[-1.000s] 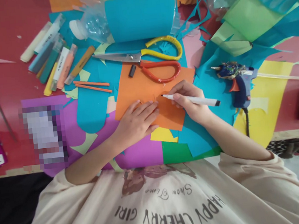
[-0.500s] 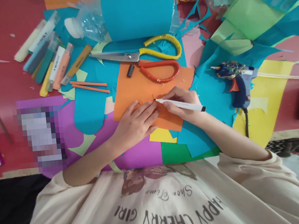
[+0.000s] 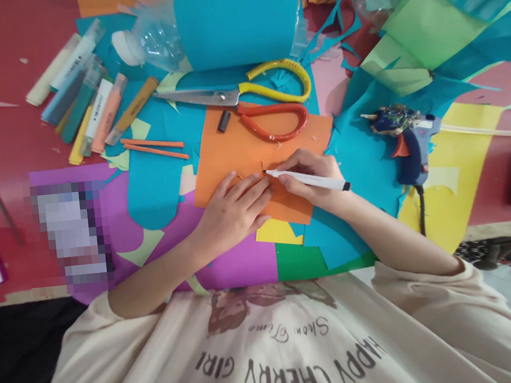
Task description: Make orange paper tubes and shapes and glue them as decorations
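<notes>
An orange sheet of paper (image 3: 237,148) lies on a pile of coloured sheets in front of me. My left hand (image 3: 232,209) rests flat on its near edge, fingers stretched out. My right hand (image 3: 314,174) is closed round a white pen (image 3: 308,179), whose dark tip touches the orange sheet just beside my left fingertips. Large scissors (image 3: 246,96) with one yellow and one red handle lie on the far part of the orange sheet.
A plastic bottle wrapped in blue paper (image 3: 225,23) lies at the back. Several markers (image 3: 89,105) are scattered at the back left. A blue glue gun (image 3: 406,135) lies to the right, its cord running to the table edge. Purple (image 3: 226,266), green and yellow sheets lie underneath.
My right hand has slid left and lowered the pen, bringing its tip down onto the orange sheet next to my left fingers. My left hand has stayed in place.
</notes>
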Tool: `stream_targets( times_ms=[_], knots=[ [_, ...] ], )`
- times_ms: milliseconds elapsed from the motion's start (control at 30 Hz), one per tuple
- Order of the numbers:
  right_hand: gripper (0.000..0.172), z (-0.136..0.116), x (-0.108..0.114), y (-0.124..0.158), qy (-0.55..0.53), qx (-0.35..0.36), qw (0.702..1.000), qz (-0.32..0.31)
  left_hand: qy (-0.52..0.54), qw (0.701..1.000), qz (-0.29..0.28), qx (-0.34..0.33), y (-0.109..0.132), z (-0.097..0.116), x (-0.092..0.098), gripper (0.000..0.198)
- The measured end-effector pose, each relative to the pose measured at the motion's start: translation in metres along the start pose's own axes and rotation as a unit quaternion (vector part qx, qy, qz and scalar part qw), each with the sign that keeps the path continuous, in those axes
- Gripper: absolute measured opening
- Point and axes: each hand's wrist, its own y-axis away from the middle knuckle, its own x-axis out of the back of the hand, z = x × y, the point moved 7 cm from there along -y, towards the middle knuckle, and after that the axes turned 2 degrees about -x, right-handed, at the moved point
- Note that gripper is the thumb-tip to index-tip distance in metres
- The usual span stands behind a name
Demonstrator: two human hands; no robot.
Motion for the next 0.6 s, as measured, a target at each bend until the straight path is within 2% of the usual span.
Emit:
stream_targets(
  times_ms=[200,367,600],
  knots=[
    [0.021,0.0012,-0.0008,0.0002,-0.01,-0.001,1.0,0.003,-0.01,1.0,0.013,-0.002,0.0001,0.0004,0.0014,0.035],
    [0.02,0.0014,0.005,0.0012,-0.011,-0.01,0.999,0.044,-0.012,1.0,0.012,0.0,-0.0001,0.0,0.0017,0.034],
    [0.019,0.002,0.0003,0.001,-0.006,-0.006,1.0,0.015,-0.006,1.0,0.012,0.001,0.0004,-0.0004,0.0014,0.035]
  ],
)
